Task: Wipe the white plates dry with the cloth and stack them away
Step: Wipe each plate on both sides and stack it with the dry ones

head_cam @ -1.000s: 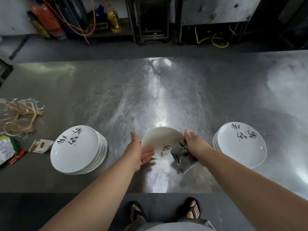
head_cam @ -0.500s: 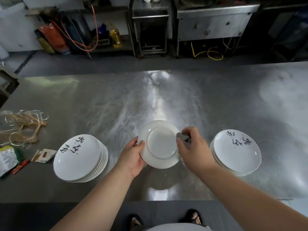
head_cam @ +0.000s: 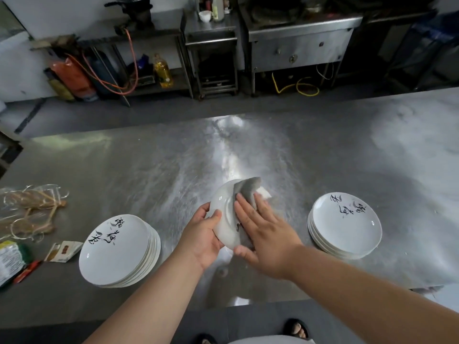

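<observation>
My left hand (head_cam: 202,238) grips the near-left rim of a white plate (head_cam: 224,214), tilted above the steel table with its underside facing me. My right hand (head_cam: 267,234) lies flat with fingers spread, pressing a grey cloth (head_cam: 247,188) onto the plate's right half; the cloth sticks out past the far rim. One stack of white plates with black brush lettering (head_cam: 116,249) stands to the left, and a second, lower stack (head_cam: 346,224) to the right.
The steel table (head_cam: 173,157) runs wide beyond the plates. At its left edge lie a plastic bag of brown strings (head_cam: 29,209), a green packet (head_cam: 10,259) and a small sachet (head_cam: 63,250). Across the aisle stand metal racks, an oil bottle (head_cam: 162,70) and hoses.
The plate was turned from face up to underside up and tilted. My right hand went from pinching the cloth at the rim to a flat palm pressing it on the plate.
</observation>
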